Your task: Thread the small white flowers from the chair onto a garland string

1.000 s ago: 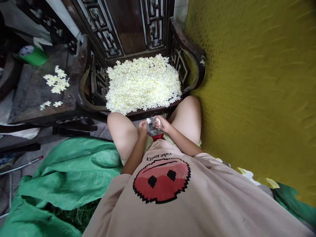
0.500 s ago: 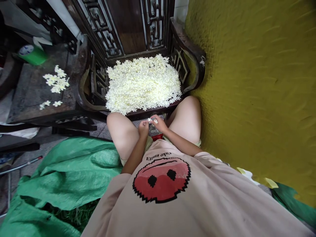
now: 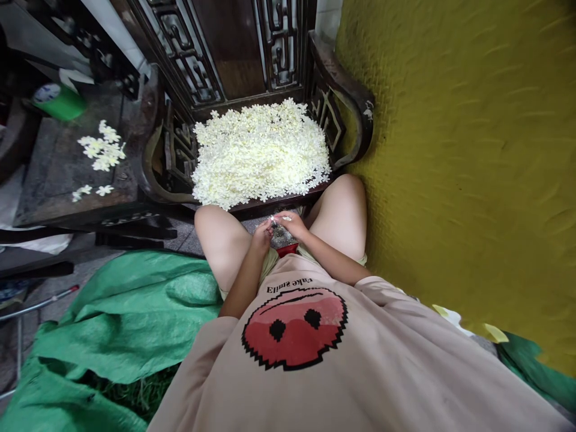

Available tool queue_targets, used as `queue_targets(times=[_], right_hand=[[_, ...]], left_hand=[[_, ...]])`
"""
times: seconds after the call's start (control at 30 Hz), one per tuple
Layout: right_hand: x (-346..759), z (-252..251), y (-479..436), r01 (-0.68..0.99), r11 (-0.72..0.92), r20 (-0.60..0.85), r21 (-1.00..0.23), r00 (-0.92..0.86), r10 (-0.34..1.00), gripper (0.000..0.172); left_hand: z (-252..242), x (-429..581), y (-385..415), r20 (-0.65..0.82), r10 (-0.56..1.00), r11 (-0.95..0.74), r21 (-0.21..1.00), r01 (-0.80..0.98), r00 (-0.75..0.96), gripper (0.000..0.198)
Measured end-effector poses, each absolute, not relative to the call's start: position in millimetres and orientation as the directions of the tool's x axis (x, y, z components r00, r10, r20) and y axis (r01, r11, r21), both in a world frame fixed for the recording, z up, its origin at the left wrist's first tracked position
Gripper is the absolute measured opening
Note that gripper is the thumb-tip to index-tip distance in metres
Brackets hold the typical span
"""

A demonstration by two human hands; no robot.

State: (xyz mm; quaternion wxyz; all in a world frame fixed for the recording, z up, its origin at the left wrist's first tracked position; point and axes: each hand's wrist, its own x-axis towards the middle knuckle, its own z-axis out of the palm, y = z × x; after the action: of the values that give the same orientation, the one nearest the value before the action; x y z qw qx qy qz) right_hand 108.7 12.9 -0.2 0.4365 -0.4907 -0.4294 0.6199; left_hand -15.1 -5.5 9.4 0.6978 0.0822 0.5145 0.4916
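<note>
Between my knees, my left hand (image 3: 261,235) and my right hand (image 3: 293,224) meet fingertip to fingertip. At the point where they meet is a small white flower (image 3: 272,220), pinched by my right fingers. A second pale flower (image 3: 287,218) shows against the right fingers. My left fingers are closed in a pinch beside the first flower; what they grip is too small to make out. Just beyond my knees, a thick heap of white flowers (image 3: 261,153) with pale yellow centres covers the seat of a dark carved wooden chair (image 3: 355,90).
On the dark side table (image 3: 49,162) at left lie several loose white flowers (image 3: 103,146) and a green roll (image 3: 60,102). A green sack (image 3: 135,300) with green strands inside rests at lower left. A yellow textured sheet (image 3: 463,150) stands along the right. Below my hands shows something red (image 3: 287,249).
My left hand has turned slightly and its fingers have extended a little towards the flower. The right fingers have shifted, and the flower against them shows less. The heap has not changed.
</note>
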Motion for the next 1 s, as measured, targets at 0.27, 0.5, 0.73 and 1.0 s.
queue_targets(times=[0.27, 0.5, 0.73, 1.0], right_hand=[[108.9, -0.8, 13.0, -0.281, -0.461, -0.401, -0.842, -0.245, 0.883, 0.04], [109.9, 1.1, 13.5, -0.326, -0.485, -0.413, -0.811, -0.268, 0.87, 0.038], [109.8, 4.7, 13.5, -0.34, -0.516, -0.438, -0.786, -0.284, 0.853, 0.038], [109.9, 5.1, 12.3, -0.292, -0.485, -0.425, -0.824, -0.247, 0.871, 0.041]], left_hand=[[16.9, -11.8, -8.2, -0.597, 0.802, 0.465, 0.61, -0.642, 0.013, 0.018], [21.7, -8.3, -8.3, -0.58, 0.814, 0.478, 0.693, -0.539, -0.023, 0.023], [20.1, -8.1, -9.3, -0.561, 0.827, 0.476, 0.733, -0.486, -0.037, 0.028], [9.6, -10.6, -8.5, -0.527, 0.848, 0.445, 0.768, -0.461, -0.059, 0.03]])
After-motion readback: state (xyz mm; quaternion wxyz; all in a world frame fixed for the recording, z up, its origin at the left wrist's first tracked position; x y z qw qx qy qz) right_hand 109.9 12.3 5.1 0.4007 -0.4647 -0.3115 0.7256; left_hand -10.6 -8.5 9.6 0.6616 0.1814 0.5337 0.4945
